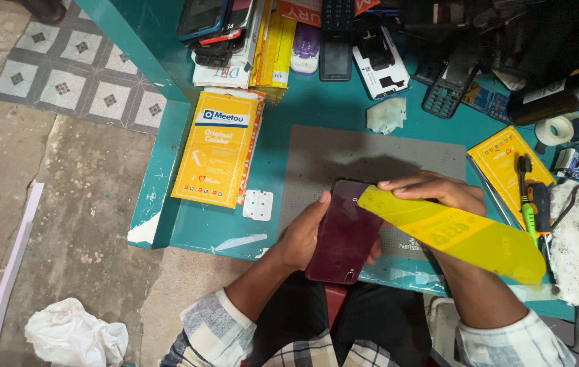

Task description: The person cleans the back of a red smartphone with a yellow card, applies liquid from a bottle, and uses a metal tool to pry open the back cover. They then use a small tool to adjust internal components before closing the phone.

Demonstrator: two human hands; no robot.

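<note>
My left hand (301,234) grips a dark maroon smartphone (344,234) by its left edge, back side up, over the near edge of the teal workbench. My right hand (432,191) rests at the phone's upper right corner and holds a translucent yellow film (452,231). The film stretches from the phone's top right corner down to the right, across my right forearm. Both hands sit above a grey work mat (351,156).
A yellow flat package (218,146) lies left of the mat, a small white card (258,204) beside it. Several phones, a keypad handset (447,92) and a dark bottle (553,100) crowd the back. Screwdriver (526,197), tape roll (553,130) and foam (578,248) sit right. Crumpled white cloth (75,334) lies on the floor.
</note>
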